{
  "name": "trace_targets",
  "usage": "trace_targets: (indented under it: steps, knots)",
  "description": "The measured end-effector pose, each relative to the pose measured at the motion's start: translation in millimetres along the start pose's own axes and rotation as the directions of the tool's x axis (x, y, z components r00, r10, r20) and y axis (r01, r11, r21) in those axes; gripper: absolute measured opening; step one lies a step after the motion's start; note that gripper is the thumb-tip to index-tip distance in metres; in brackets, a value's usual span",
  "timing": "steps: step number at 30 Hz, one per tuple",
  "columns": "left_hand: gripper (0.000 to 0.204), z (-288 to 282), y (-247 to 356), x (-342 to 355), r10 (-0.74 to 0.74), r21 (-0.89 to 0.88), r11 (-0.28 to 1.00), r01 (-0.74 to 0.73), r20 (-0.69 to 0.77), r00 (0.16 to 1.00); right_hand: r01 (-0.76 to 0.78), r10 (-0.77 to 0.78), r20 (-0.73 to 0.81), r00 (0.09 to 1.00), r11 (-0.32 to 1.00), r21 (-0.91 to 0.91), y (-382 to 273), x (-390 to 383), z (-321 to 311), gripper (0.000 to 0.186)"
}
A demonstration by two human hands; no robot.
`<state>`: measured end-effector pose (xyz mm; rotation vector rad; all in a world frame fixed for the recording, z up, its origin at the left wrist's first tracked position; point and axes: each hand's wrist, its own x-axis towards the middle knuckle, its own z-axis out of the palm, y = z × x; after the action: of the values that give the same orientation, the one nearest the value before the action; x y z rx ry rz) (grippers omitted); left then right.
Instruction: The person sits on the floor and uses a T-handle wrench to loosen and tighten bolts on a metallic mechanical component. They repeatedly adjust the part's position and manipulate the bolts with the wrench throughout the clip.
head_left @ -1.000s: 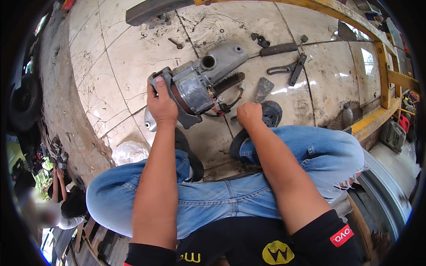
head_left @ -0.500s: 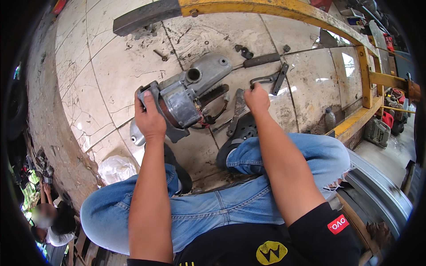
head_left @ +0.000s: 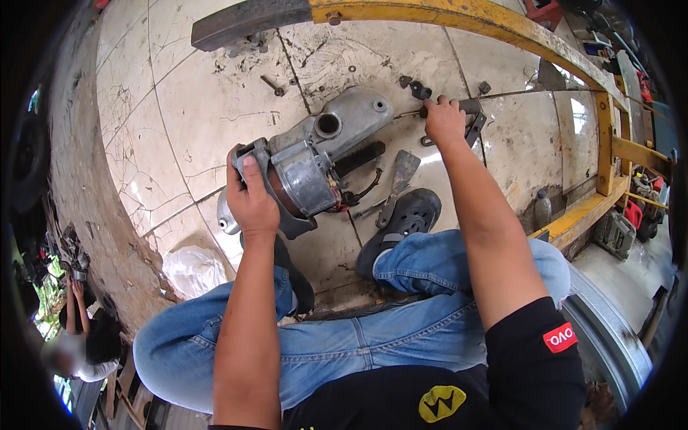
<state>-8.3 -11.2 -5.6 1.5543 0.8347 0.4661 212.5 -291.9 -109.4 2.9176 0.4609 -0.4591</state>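
My left hand (head_left: pixel 256 201) is wrapped round the dark end bracket (head_left: pixel 292 226) of a grey metal motor housing (head_left: pixel 297 175), thumb on top. The housing lies tilted on the floor, its long cast arm (head_left: pixel 362 115) reaching away to the right, with a round hole and loose wires (head_left: pixel 347 197). Farther right, my right hand (head_left: pixel 446 123) closes over the dark handle of a screwdriver (head_left: pixel 469 106), whose thin shaft points left. Under and beside that hand lies a dark flat bar (head_left: pixel 475 130) with a slotted lever. A worn scraper (head_left: pixel 403 175) leans by my right shoe.
Small loose parts, a bolt (head_left: pixel 272 85) and a black clip (head_left: pixel 417 88), lie beyond the housing. A yellow metal frame (head_left: pixel 459 25) spans the far side and right. A plastic bag (head_left: pixel 192 271) lies left, a bottle (head_left: pixel 542 208) right. Another person (head_left: pixel 89 344) is at far left.
My right hand has moved away and to the right, from beside the slotted lever onto the screwdriver handle. My left hand keeps its hold on the housing. The whole view has shifted slightly.
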Motion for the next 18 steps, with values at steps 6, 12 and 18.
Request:
trace_targets:
  steps: [6, 12, 18]
  knots:
    - [0.044, 2.8, -1.0, -0.4, -0.020, -0.014, 1.000, 0.019, -0.019, 1.000, 0.083, -0.120, 0.076, 0.990, 0.921, 0.382, -35.5, -37.8, 12.6, 0.048]
    - [0.046, 2.8, -7.0, 2.6, 0.031, 0.069, 0.997, -0.026, -0.077, 0.997, 0.108, -0.212, 0.236, 0.948, 0.915, 0.389, -67.3, -60.5, 28.2, 0.058]
    - [0.047, 5.5, -1.9, 0.4, 0.070, 0.285, 0.958, -0.024, -0.151, 0.986, 0.258, -0.355, 0.191, 0.915, 0.880, 0.398, -42.5, -69.7, 37.9, 0.055]
